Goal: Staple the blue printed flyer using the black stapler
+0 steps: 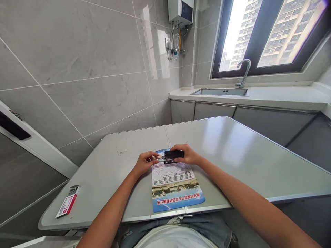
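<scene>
My right hand (pixel 188 154) is closed around a black stapler (pixel 173 154) above the middle of the table. Metal parts show at the stapler's left end, between its upper and lower arms. My left hand (pixel 145 162) is closed, its fingertips pinched at that metal end. Something pale and small shows at those fingertips, too small to name. Beneath both hands lies a printed leaflet (pixel 170 175) with a blue border, lines of text and a picture of buildings; its red lettering appears upside down.
A small red-and-white box (pixel 68 204) with dark strips at its upper end lies on the table's left side. Tiny dark bits (pixel 121 151) are scattered on the tabletop (pixel 219 148). A sink (pixel 221 91) with a faucet (pixel 244 72) stands beyond, below a window.
</scene>
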Available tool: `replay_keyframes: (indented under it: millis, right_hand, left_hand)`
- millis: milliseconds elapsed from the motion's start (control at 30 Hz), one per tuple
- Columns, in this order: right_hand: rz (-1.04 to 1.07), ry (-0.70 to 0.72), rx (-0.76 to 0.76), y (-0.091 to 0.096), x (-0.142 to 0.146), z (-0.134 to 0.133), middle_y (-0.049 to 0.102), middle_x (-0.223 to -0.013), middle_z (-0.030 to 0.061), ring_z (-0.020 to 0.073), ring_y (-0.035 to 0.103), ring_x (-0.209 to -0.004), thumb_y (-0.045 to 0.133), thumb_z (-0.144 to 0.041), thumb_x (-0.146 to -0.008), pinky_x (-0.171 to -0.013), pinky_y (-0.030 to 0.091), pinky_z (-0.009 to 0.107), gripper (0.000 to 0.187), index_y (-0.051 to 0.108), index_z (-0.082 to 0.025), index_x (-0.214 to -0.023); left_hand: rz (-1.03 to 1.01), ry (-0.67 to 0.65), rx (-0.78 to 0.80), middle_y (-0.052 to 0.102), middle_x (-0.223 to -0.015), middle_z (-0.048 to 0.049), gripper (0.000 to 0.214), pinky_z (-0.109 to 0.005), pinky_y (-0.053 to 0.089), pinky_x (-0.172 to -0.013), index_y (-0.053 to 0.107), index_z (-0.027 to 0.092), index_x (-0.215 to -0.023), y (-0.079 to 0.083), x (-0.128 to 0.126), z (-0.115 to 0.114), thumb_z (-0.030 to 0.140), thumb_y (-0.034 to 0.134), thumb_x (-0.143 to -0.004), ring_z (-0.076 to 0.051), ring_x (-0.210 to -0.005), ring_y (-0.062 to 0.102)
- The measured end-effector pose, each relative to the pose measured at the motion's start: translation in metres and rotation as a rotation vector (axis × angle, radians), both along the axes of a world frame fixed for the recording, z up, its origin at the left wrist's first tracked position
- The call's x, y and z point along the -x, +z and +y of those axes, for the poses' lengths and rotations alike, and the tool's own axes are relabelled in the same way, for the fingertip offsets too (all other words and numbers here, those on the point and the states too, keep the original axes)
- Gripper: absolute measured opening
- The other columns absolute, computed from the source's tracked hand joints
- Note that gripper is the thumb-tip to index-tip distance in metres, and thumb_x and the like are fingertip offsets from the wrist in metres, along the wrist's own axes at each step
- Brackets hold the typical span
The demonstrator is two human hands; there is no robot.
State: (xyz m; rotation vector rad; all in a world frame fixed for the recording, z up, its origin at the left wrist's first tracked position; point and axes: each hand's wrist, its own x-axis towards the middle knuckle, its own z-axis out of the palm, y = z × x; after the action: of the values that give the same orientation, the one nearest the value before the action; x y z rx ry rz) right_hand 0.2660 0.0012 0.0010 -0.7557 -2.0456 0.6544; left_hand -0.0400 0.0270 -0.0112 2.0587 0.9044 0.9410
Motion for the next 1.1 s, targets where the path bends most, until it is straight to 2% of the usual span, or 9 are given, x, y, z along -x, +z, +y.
replay_keyframes:
  millis: [333, 533, 733, 967, 1100]
  right_hand:
    - [-0.003, 0.015, 0.034, 0.000, 0.009, -0.006, 0.078, -0.098, 0.0041, 0.0207, 0.071, -0.085, 0.081, -0.029, -0.075, -0.078, 0.053, 0.030, 0.040, 0.076, -0.020, -0.113]
    - [0.001, 0.057, -0.011, -0.003, 0.023, -0.010, 0.078, -0.099, 0.0037, 0.0210, 0.072, -0.086, 0.081, -0.026, -0.073, -0.080, 0.054, 0.031, 0.039, 0.077, -0.021, -0.111]
    - [-0.021, 0.065, -0.049, -0.005, 0.037, -0.015, 0.077, -0.092, 0.0009, 0.0198, 0.070, -0.082, 0.078, -0.019, -0.070, -0.081, 0.053, 0.031, 0.040, 0.077, -0.023, -0.109]
    - [0.008, -0.020, -0.051, -0.001, 0.042, -0.017, 0.077, -0.093, 0.0007, 0.0207, 0.071, -0.083, 0.078, -0.016, -0.068, -0.079, 0.053, 0.031, 0.039, 0.077, -0.025, -0.107]
    - [-0.015, -0.006, -0.072, 0.001, 0.045, -0.020, 0.077, -0.091, 0.0004, 0.0206, 0.071, -0.082, 0.076, -0.014, -0.069, -0.077, 0.052, 0.030, 0.038, 0.078, -0.026, -0.105]
  left_hand:
    - [-0.015, -0.041, 0.036, 0.066, -0.081, 0.0010, 0.032, -0.024, 0.040, -0.061, 0.075, 0.020, -0.101, -0.006, -0.012, -0.004, 0.040, 0.087, -0.079, -0.010, -0.064, 0.050]
    - [0.017, -0.063, 0.013, 0.056, -0.071, 0.0051, 0.033, -0.024, 0.037, -0.061, 0.076, 0.019, -0.096, -0.009, -0.013, -0.004, 0.038, 0.091, -0.073, -0.009, -0.062, 0.044]
    - [0.065, -0.068, -0.005, 0.062, -0.074, 0.0034, 0.023, -0.024, 0.038, -0.061, 0.077, 0.019, -0.092, -0.009, -0.014, -0.006, 0.028, 0.087, -0.074, -0.010, -0.064, 0.047]
    - [-0.046, -0.071, 0.102, 0.064, -0.070, 0.0026, 0.022, -0.024, 0.037, -0.060, 0.074, 0.016, -0.090, -0.008, -0.016, -0.002, 0.026, 0.085, -0.073, -0.010, -0.062, 0.051]
    - [-0.012, -0.056, 0.088, 0.064, -0.072, 0.0026, 0.019, -0.024, 0.036, -0.059, 0.075, 0.016, -0.087, -0.005, -0.017, -0.005, 0.028, 0.084, -0.075, -0.010, -0.062, 0.048]
